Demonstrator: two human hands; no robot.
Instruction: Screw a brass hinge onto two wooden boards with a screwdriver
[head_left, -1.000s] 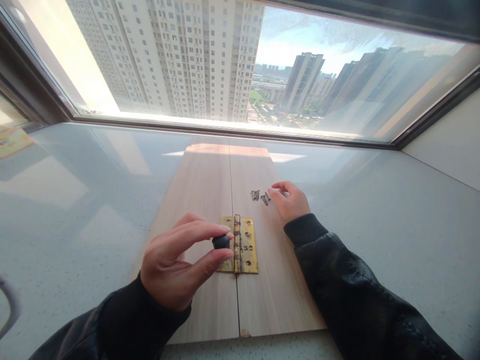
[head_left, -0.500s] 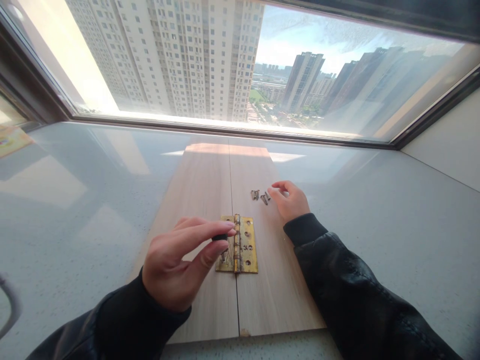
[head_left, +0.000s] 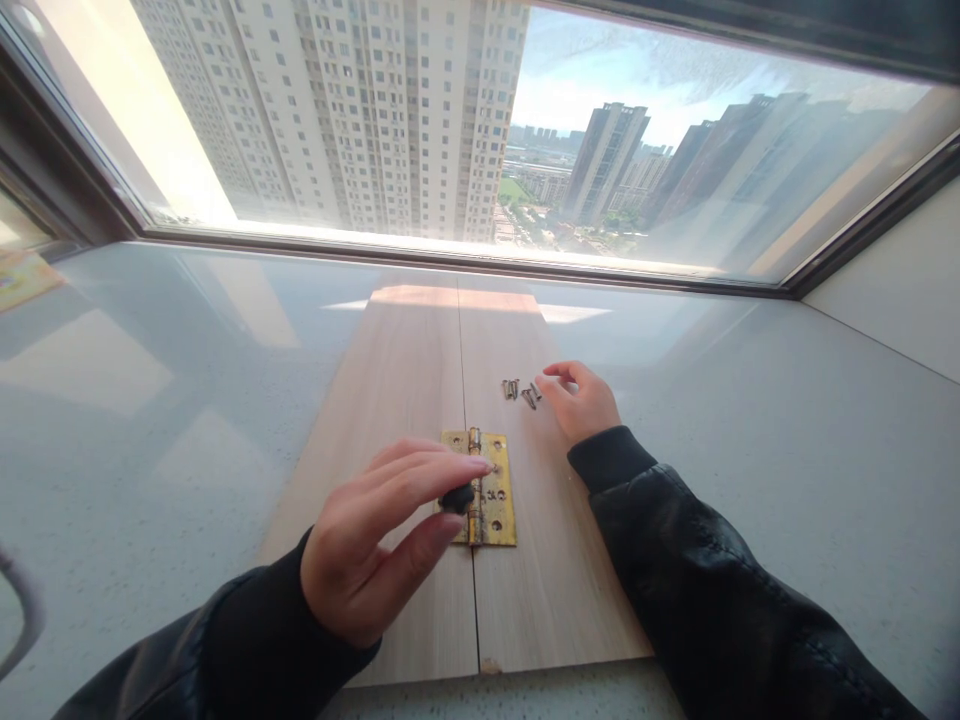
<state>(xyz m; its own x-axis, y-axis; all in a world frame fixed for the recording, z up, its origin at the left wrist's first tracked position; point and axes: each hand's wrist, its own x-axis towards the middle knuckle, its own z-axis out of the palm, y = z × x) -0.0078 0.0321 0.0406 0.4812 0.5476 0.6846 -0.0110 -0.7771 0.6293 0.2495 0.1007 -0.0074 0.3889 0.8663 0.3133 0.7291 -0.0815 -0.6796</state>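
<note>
A brass hinge [head_left: 498,500] lies across the seam between two pale wooden boards [head_left: 405,340]. Over its left leaf, my left hand [head_left: 382,535] grips a small black knob-like object [head_left: 457,498] between thumb and fingers; whatever is below the knob is hidden. Several screws [head_left: 529,398] rest on the right board beyond the hinge. My right hand [head_left: 582,403] is beside them, its thumb and index finger brought close together at the rightmost screw. Whether those fingertips grip that screw is too small to tell.
Both boards lie on a speckled white sill [head_left: 750,430] below a large window with a dark frame [head_left: 465,266]. A grey curved cable or tube [head_left: 28,610] is at the left edge, and a yellowish item [head_left: 26,280] sits at the far left.
My left hand has moved slightly right and down with the black object, now covering more of the hinge's left leaf. My right hand has stayed almost still beside the screws.
</note>
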